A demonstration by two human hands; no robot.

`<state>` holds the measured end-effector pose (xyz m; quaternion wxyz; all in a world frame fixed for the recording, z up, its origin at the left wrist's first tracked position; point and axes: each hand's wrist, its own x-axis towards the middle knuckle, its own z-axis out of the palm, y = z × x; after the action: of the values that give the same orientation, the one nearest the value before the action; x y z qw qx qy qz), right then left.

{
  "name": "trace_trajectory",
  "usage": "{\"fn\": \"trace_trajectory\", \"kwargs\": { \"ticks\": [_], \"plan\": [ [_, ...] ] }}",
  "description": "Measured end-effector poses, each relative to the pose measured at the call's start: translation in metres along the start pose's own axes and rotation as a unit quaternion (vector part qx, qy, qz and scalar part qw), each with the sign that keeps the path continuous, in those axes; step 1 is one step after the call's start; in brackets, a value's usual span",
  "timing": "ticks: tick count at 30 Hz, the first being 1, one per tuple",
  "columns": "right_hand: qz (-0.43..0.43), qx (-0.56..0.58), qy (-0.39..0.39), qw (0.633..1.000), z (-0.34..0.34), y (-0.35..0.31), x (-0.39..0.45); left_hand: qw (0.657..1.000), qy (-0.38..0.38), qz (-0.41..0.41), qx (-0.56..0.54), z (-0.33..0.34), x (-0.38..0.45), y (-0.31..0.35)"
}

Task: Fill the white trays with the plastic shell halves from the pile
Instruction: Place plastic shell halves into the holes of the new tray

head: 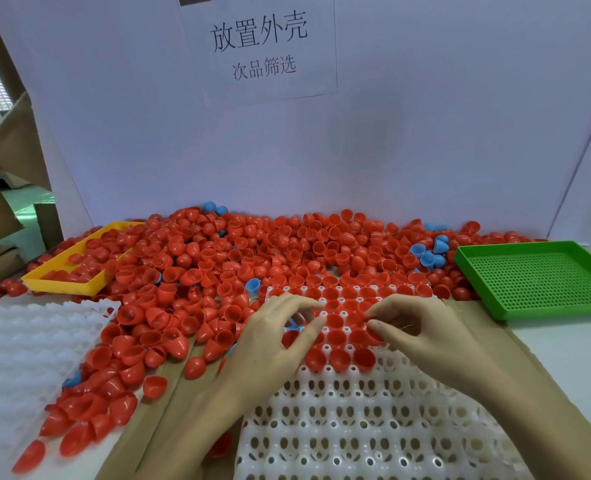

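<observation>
Both my hands over the white tray, placing red shells.

My right hand (422, 327) pinches a red shell half (373, 336) at the filled rows; my left hand (273, 334) hovers with fingers loosely spread, gripping nothing I can make out. The white tray (373, 427) lies under both — far rows filled, near cups bare. The pile (238, 251) spreads behind, between a yellow tray (62, 282) and a green tray (536, 278).
</observation>
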<state>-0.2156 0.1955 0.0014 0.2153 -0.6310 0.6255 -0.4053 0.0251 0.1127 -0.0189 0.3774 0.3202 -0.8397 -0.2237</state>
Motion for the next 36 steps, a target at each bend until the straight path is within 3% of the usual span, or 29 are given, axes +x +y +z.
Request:
{"fn": "trace_trajectory", "kwargs": {
  "ticks": [3,9,15,24,28,36],
  "plan": [
    [0.018,-0.073,0.018,0.997,-0.004,0.012,0.001,0.998,0.028,-0.022,0.053,-0.009,0.005,-0.014],
    [0.014,-0.077,0.015,0.997,-0.002,0.018,0.001,0.970,0.085,-0.080,0.212,-0.028,0.013,-0.063],
    [0.016,-0.137,-0.026,0.990,-0.003,0.011,0.000,0.963,0.019,-0.171,0.210,-0.033,0.020,-0.098],
    [0.001,-0.166,-0.004,0.986,-0.002,0.006,-0.001,0.948,-0.052,-0.141,0.281,-0.031,0.041,-0.114],
    [0.001,-0.157,0.000,0.988,-0.002,0.006,-0.001,0.954,0.007,-0.113,0.278,-0.028,0.037,-0.117],
    [-0.011,-0.107,0.017,0.994,0.000,0.002,-0.003,0.962,0.125,0.074,0.232,-0.041,0.025,-0.074]
  ]
}}
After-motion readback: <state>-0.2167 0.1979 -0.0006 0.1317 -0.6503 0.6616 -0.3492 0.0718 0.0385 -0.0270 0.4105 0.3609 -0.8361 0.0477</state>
